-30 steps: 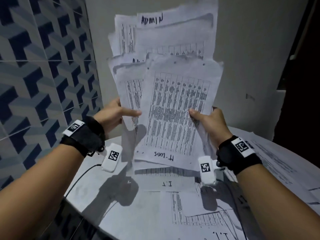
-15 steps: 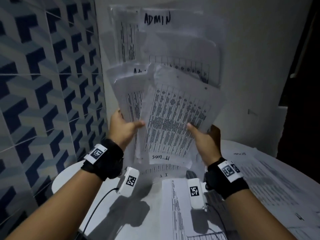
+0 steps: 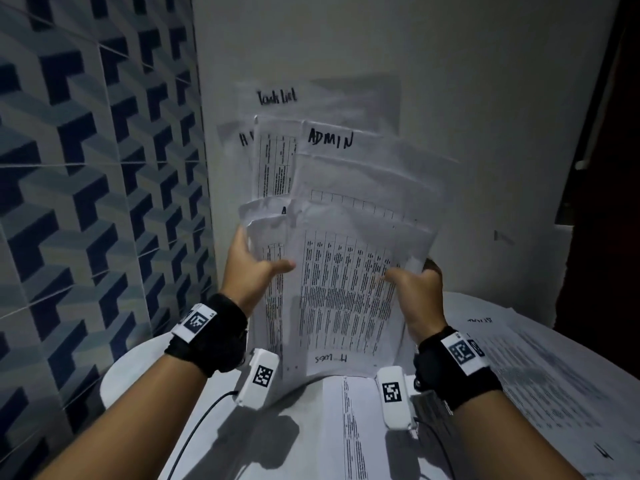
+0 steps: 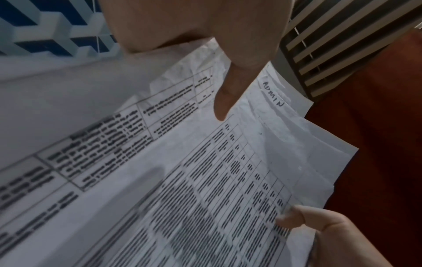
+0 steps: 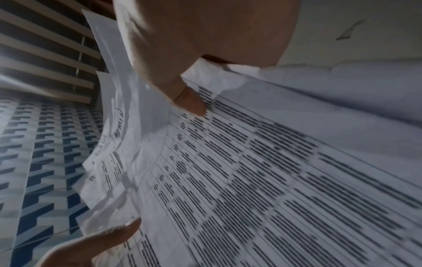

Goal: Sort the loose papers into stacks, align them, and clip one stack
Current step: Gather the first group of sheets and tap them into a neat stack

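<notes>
1. Risk: I hold a fanned bundle of papers point(image 3: 346, 258) upright above the bench point(image 3: 138, 372). The sheets are staggered, with the "ADMIN" sheet point(image 3: 330, 140) and others riding high behind the front page. A loose pinch could let the back sheets slide out and fall onto the sheets point(image 3: 540, 368) already lying at the bench's right side, mixing the sort.
2. Risk: the paper looks creased, so squaring it hard against the bench may buckle the lower edges, I judge.
3. Grip: my left hand point(image 3: 249, 268) pinches the bundle's left edge, thumb across the front; my right hand point(image 3: 417, 289) pinches the right edge likewise.
4. Position: the bundle stands between both hands, its lower edge just above the bench's far middle. I see no clip.
</notes>
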`<state>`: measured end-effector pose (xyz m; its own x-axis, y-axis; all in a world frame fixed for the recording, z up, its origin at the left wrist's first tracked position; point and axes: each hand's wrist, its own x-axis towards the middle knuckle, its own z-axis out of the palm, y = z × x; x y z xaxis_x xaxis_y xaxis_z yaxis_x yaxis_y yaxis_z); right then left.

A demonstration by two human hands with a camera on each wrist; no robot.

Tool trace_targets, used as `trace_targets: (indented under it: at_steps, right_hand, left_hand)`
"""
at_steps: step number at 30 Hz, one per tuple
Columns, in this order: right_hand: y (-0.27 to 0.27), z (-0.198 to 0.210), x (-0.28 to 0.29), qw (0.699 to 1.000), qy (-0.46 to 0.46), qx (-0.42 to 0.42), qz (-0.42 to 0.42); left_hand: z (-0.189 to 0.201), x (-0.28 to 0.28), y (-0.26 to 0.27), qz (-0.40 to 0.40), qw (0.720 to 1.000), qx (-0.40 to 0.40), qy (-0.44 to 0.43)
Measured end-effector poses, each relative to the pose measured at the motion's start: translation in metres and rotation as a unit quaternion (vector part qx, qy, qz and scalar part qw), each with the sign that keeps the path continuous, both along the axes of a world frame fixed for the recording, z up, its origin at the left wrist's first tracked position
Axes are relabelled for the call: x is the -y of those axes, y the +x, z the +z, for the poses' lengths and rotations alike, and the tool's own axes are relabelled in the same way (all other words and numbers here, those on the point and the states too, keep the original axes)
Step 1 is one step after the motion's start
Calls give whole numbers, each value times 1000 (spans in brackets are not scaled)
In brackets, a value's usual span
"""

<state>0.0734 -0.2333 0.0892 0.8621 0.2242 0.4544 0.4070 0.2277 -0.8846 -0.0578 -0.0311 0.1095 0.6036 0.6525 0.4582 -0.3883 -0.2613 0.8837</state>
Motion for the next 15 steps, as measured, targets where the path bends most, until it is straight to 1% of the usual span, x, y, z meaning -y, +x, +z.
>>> trace_targets:
  at_steps: [3,7,11,15]
  right_hand:
    - [1,4,0,1000,15,19,2]
    - [2,4,-2,1000,22,20,2]
    - [2,4,-5,1000,23,21,1]
    - [1,8,-7,999,39,16,11]
  left_hand:
    - [0,-2,-1,-1,1000,-7,-7]
    - [0,-2,-1,6,1000,-16,-14]
    - [2,-1,0,-7,1000,-8,-20]
    - [-1,-2,-2,3,999,-6,-32]
